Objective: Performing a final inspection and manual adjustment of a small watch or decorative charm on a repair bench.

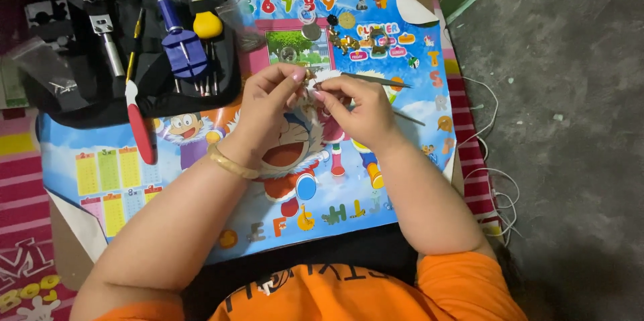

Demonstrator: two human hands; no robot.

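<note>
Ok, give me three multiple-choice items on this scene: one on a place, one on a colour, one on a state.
1. Where does the black tool case lie?
A. on the mat's upper left part
B. at the mat's lower right corner
C. on the grey floor at right

2. What colour is the bangle on the left wrist?
A. gold
B. silver
C. black

3. How are the two hands placed?
A. resting apart on the mat
B. raised together, fingers pinching a small item between them
C. both inside the tool case

Answers:
1 A, the case overlaps the cartoon mat at its upper left.
2 A, the band shows yellow-gold.
3 B, the left hand and right hand meet over the mat around a tiny part; the right one also holds a thin tool.
</note>
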